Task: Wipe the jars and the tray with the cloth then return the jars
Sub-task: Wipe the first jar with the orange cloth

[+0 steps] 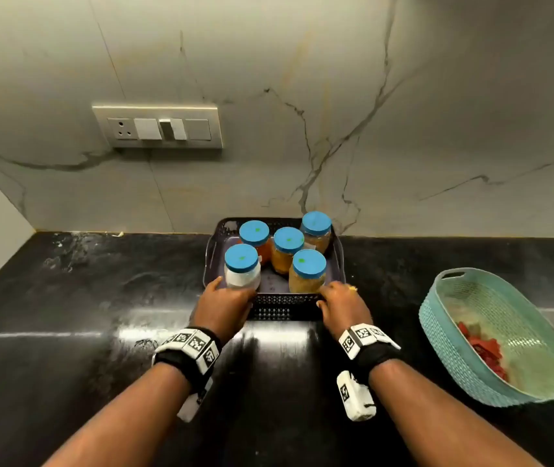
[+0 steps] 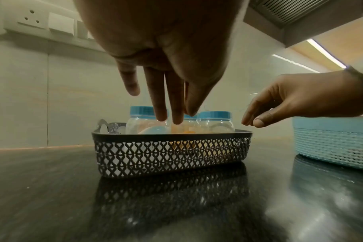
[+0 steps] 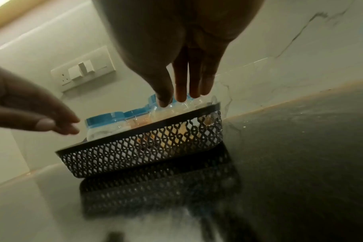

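1. Against the marble wall, on the black counter point(image 1: 100, 315), sits the dark lattice tray point(image 1: 284, 308), the landmark for everything else.
2. Five jars with blue lids stand upright inside the tray: a white-filled jar point(image 1: 242, 269) at its near left corner, an amber-filled jar point(image 1: 306, 272) at its near right, an orange jar point(image 1: 255, 238) and a middle jar point(image 1: 287, 249) behind them, and a far jar point(image 1: 316, 231) at its back right corner.
3. At the tray's near left corner hovers the left hand point(image 1: 225, 306), fingers point(image 2: 158, 98) straight and slightly spread, pointing down toward the jars and gripping nothing; whether they touch the white-filled jar I cannot tell.
4. At the tray's near right corner the right hand point(image 1: 344, 303) is likewise loose, fingers point(image 3: 181, 81) extended together over the rim, holding nothing.
5. Right of the tray, well apart, stands a teal woven basket point(image 1: 444, 332) holding a red cloth point(image 1: 484, 352).
6. Left of the tray, up on the wall, is a switch plate point(image 1: 157, 125).
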`<state>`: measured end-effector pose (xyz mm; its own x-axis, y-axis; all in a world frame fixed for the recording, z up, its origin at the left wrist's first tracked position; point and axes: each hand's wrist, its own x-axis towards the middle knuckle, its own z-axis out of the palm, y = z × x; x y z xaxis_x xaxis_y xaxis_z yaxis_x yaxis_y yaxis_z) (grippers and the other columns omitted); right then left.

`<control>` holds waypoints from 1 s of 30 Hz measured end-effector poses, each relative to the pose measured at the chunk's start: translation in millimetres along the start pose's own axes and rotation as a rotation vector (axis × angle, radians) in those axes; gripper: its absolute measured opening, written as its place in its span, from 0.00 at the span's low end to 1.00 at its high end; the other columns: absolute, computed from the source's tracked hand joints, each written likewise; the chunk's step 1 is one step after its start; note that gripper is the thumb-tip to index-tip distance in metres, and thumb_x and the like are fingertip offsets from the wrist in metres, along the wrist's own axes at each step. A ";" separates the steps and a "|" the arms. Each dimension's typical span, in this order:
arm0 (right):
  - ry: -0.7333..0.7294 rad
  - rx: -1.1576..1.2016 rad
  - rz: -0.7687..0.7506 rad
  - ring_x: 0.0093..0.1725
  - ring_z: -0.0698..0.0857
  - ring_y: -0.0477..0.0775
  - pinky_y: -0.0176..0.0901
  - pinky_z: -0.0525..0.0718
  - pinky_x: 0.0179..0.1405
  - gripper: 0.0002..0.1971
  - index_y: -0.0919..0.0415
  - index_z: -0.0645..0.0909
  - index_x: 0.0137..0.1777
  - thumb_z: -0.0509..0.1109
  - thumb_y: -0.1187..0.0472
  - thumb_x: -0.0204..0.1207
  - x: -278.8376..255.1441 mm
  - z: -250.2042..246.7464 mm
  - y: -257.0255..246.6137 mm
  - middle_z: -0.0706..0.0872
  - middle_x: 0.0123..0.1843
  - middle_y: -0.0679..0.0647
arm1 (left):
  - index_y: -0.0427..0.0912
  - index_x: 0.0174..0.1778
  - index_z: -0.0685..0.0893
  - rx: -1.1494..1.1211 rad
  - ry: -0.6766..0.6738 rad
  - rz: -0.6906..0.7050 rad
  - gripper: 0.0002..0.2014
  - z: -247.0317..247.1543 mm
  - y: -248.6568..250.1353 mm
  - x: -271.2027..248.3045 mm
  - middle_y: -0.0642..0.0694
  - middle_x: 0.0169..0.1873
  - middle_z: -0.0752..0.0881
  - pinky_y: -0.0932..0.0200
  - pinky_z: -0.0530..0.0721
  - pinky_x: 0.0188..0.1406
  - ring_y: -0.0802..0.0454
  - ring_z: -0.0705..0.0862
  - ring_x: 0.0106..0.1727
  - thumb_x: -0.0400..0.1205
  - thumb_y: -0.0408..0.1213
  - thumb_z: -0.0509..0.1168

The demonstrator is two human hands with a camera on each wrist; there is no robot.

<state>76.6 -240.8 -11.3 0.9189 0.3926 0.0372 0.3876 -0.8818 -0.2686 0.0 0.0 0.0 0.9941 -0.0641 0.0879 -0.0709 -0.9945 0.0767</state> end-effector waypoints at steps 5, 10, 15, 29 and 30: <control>-0.014 0.018 -0.097 0.53 0.83 0.63 0.55 0.86 0.51 0.05 0.61 0.87 0.48 0.69 0.66 0.77 24.9 6.8 13.8 0.86 0.54 0.59 | 0.48 0.61 0.87 -0.053 -0.018 -0.058 0.12 10.1 13.9 27.1 0.45 0.54 0.91 0.44 0.90 0.47 0.40 0.89 0.52 0.83 0.41 0.66; -0.011 0.043 -0.117 0.50 0.84 0.63 0.52 0.84 0.46 0.08 0.59 0.86 0.45 0.69 0.71 0.73 33.1 9.3 17.1 0.87 0.50 0.57 | 0.46 0.56 0.90 -0.002 -0.037 -0.056 0.10 26.1 15.6 35.3 0.44 0.52 0.90 0.44 0.90 0.48 0.38 0.89 0.50 0.83 0.40 0.68; -0.025 0.084 -0.096 0.53 0.83 0.59 0.48 0.82 0.50 0.07 0.58 0.86 0.49 0.69 0.68 0.76 29.2 9.4 14.9 0.87 0.53 0.56 | 0.46 0.59 0.90 -0.076 -0.018 -0.024 0.13 35.8 7.1 25.5 0.47 0.52 0.89 0.46 0.89 0.47 0.42 0.88 0.49 0.80 0.42 0.72; -0.071 0.102 -0.063 0.46 0.84 0.62 0.51 0.84 0.41 0.07 0.58 0.87 0.44 0.73 0.70 0.70 -55.0 17.3 6.2 0.87 0.46 0.55 | 0.47 0.62 0.89 -0.113 -0.029 0.161 0.18 30.7 12.9 -64.7 0.46 0.54 0.89 0.48 0.85 0.43 0.44 0.89 0.49 0.76 0.40 0.77; -0.067 0.101 -0.067 0.45 0.84 0.62 0.51 0.83 0.40 0.07 0.58 0.87 0.44 0.73 0.69 0.70 -60.1 17.8 6.9 0.87 0.46 0.55 | 0.47 0.62 0.89 -0.113 -0.021 0.173 0.18 30.6 14.0 -69.5 0.46 0.54 0.89 0.48 0.85 0.42 0.44 0.89 0.48 0.75 0.39 0.78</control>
<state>22.8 -265.9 -32.5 0.8831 0.4692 -0.0054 0.4353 -0.8236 -0.3637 -67.5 -12.0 -35.4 0.9677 -0.2358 0.0892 -0.2483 -0.9530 0.1735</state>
